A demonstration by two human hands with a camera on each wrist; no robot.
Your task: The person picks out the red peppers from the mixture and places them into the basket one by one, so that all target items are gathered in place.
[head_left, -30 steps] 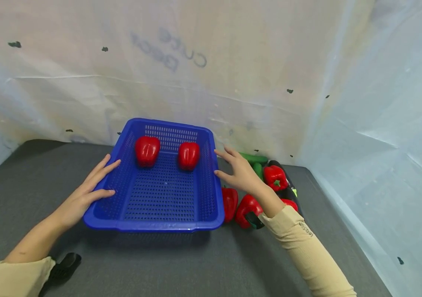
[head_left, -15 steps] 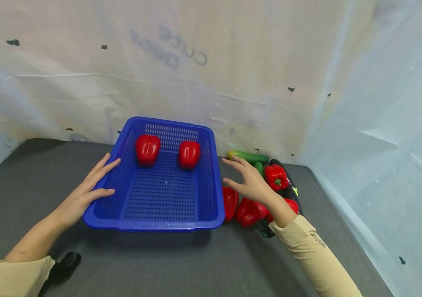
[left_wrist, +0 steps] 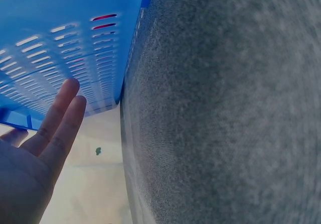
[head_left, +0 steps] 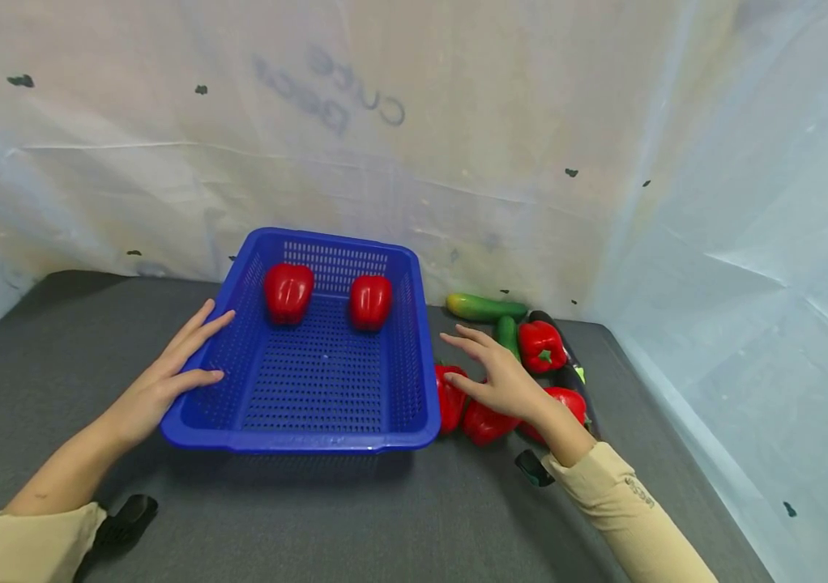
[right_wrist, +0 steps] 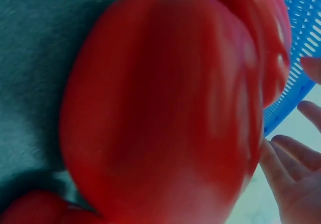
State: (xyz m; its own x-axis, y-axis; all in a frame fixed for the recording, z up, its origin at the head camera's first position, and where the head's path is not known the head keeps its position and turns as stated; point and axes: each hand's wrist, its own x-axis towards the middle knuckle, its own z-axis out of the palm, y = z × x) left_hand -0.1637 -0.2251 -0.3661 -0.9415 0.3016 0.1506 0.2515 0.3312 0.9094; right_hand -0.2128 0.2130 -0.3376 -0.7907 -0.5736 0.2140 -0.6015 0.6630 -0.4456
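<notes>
A blue plastic basket (head_left: pixel 297 441) holds two red bell peppers, one on the left (head_left: pixel 288 294) and one on the right (head_left: pixel 370 303). My left hand (head_left: pixel 155 389) rests at its left side, fingers extended along the rim; the left wrist view shows straight fingers (left_wrist: pixel 65 118) beside the slotted wall. Over the bell peppers right of the basket hovers my right hand (head_left: pixel 501 380), fingers spread and holding nothing. Below it are one red bell pepper (head_left: pixel 450 409) against the basket and another (head_left: pixel 485 425), partly hidden. A large bell pepper (right_wrist: pixel 160 108) fills the right wrist view.
Behind the right hand lie a yellow-green cucumber (head_left: pixel 483 308), a green one (head_left: pixel 507 334) and a red bell pepper (head_left: pixel 541 346) beside dark eggplants (head_left: pixel 570 376). Another red pepper (head_left: pixel 567 401) sits near the right wrist. Plastic sheeting (head_left: pixel 487 235) hangs behind the grey table (head_left: pixel 297 526).
My right hand has drawn away from the basket's right rim, moving right and nearer over the bell peppers, uncovering the cucumber. The left hand and basket have stayed put.
</notes>
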